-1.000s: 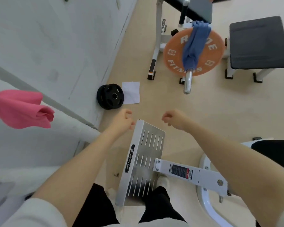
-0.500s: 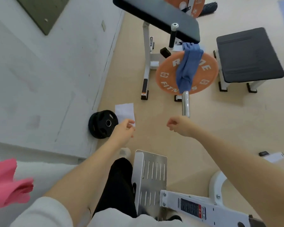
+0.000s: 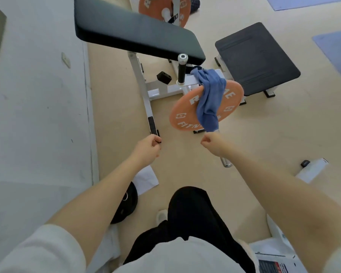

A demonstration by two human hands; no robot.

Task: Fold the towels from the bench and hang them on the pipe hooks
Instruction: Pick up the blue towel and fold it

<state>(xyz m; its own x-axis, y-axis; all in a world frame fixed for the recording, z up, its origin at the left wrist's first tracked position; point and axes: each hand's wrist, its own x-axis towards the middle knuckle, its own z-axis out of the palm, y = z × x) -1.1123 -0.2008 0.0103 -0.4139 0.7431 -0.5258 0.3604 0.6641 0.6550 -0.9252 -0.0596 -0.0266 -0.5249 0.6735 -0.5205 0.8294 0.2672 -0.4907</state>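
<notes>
Closer: blue towel (image 3: 210,99) | plate (image 3: 187,113) "FITN" | both hands (image 3: 148,149) (image 3: 212,142) curled, empty

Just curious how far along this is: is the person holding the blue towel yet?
No, the blue towel hangs over the orange weight plate, and neither hand grips it.
</notes>
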